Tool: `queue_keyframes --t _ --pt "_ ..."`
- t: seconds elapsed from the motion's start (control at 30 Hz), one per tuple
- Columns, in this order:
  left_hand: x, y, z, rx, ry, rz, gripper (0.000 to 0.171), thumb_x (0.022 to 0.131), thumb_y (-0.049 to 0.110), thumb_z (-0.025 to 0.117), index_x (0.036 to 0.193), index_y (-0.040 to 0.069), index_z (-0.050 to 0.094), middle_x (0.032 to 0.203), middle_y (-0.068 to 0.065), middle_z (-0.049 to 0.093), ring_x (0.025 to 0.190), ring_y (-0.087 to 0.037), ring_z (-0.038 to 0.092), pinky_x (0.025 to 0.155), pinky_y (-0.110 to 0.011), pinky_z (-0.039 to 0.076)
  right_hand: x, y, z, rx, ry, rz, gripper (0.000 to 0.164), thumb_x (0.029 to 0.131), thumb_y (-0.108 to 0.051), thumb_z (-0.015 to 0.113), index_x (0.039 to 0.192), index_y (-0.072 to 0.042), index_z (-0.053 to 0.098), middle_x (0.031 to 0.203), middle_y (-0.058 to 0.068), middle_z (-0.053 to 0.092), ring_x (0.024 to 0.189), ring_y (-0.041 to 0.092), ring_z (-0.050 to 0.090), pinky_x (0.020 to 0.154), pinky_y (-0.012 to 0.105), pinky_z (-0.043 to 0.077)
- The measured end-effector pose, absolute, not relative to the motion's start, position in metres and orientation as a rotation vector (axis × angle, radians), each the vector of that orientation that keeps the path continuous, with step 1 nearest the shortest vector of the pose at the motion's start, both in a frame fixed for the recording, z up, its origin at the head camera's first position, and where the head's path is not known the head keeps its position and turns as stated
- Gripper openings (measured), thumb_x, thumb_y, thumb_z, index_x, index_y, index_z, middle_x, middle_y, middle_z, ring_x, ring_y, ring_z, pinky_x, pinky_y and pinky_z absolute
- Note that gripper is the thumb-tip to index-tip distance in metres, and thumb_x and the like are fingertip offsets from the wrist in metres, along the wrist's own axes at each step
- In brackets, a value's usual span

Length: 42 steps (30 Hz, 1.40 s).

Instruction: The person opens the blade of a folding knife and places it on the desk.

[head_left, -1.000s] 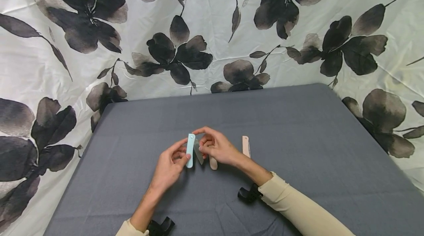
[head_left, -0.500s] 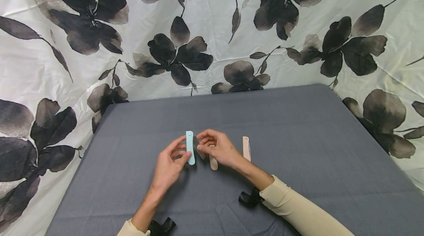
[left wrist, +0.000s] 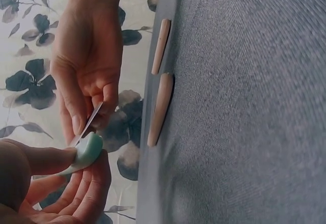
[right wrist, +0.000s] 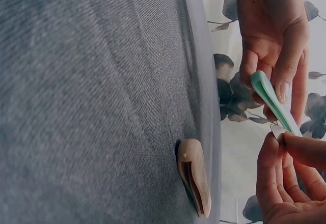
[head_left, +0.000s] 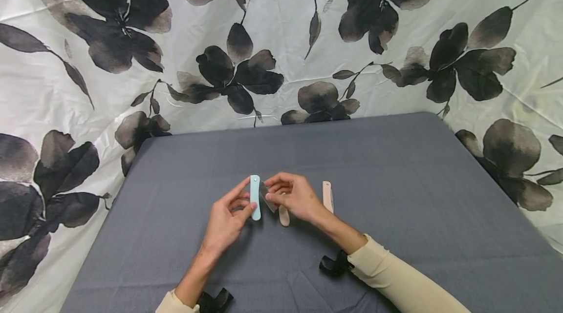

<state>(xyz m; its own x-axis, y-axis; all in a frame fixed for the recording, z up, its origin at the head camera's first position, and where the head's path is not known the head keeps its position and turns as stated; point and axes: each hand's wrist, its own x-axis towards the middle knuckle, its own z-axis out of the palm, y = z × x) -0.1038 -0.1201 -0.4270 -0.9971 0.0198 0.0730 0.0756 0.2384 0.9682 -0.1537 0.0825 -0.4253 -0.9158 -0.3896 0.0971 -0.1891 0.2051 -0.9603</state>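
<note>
Two grips share one half-open knife (head_left: pixel 255 188), held above the counter (head_left: pixel 184 166). On the left, my left fingers (left wrist: pixel 94 186) pinch the mint handle (right wrist: pixel 266 90) by its sides; I'd guess it's light, stiff and slightly slick, so that's the place to hold. Its long axis runs away from me, pivot end farthest. Next, the blade (head_left: pixel 270 205) slants out rightward, tip back toward me. It looks thin and rigid; I'd keep to its flats, off the edge. My right fingers (right wrist: pixel 268 168) pinch it between thumb and forefinger. Farther right lie a pink knife (head_left: pixel 284 217), partly hidden in the head view, and a second pink knife (head_left: pixel 327 196), both lengthwise away from me.
</note>
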Motion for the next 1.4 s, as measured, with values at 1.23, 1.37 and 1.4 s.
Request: queue_keyframes --t 1.23,1.37,1.4 --pt "-0.102 -0.133 -0.429 -0.313 -2.637 -1.617 0.06 0.092 -0.003 0.073 0.145 0.025 0.064 0.108 -0.01 0.072 0.095 -0.019 0.068 0.079 -0.025 0.06 -0.156 0.102 -0.428 -0.734 2.428 -1.645 0.021 0.092 -0.003 0.077 0.113 -0.006 0.079 0.095 0.007 0.077 0.087 0.013 0.07 0.083 0.035 0.061" --pt "-0.102 -0.134 -0.428 -0.348 -2.67 -1.555 0.06 0.093 -0.001 0.073 0.145 0.027 0.063 0.107 -0.007 0.072 0.095 -0.019 0.069 0.078 -0.026 0.06 -0.156 0.104 -0.428 -0.75 2.446 -1.618 0.02 0.093 -0.005 0.076 0.113 -0.007 0.079 0.094 0.005 0.077 0.087 0.012 0.069 0.079 0.034 0.06" --pt "-0.102 -0.134 -0.427 -0.356 -2.677 -1.546 0.06 0.094 -0.001 0.073 0.145 0.027 0.063 0.107 -0.006 0.072 0.095 -0.019 0.069 0.078 -0.026 0.06 -0.155 0.105 -0.429 -0.752 2.45 -1.613 0.02 0.093 -0.006 0.076 0.113 -0.007 0.079 0.094 0.005 0.077 0.086 0.012 0.068 0.078 0.033 0.059"
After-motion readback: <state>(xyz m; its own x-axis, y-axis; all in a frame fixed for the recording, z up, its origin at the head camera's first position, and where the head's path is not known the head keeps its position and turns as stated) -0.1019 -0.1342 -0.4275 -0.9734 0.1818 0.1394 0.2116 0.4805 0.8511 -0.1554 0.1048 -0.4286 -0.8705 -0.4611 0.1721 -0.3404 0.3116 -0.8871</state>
